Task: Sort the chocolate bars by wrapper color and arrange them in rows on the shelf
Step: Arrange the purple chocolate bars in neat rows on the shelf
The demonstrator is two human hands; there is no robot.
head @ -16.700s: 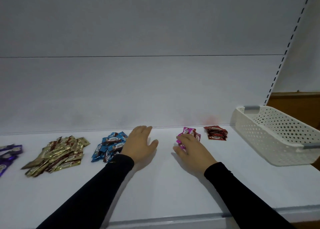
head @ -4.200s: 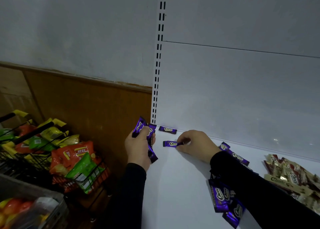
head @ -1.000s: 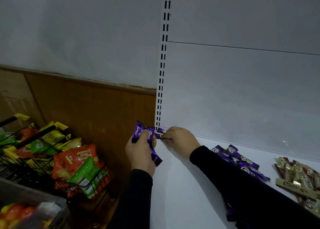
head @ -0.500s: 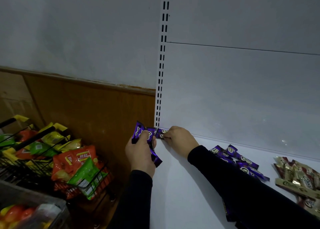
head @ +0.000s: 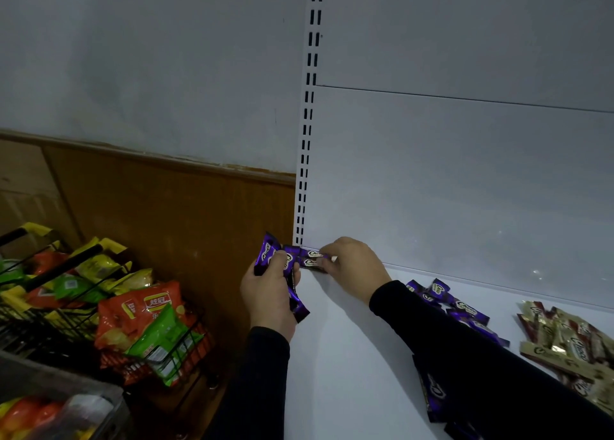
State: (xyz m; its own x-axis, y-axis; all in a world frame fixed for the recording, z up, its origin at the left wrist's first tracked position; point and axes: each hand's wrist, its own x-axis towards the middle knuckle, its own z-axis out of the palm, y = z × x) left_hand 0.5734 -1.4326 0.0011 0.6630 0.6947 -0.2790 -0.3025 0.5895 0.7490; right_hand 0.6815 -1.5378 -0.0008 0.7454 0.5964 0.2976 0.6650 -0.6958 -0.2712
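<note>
Shelf point(head: 349, 373): white, flat board meeting a white back panel. Contents: two purple bars point(head: 310, 258) lying side by side in the rear left corner, under the right hand's point(head: 354, 266) fingertips; loose purple bars point(head: 461, 310) beside the right forearm; heap of gold bars point(head: 564, 343) further right of both hands.

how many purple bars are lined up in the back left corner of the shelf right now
2 show: purple bars lying one in front of the other in the corner, under the right hand's fingertips. More may be hidden beneath that hand. The left hand holds a separate bunch.
</note>
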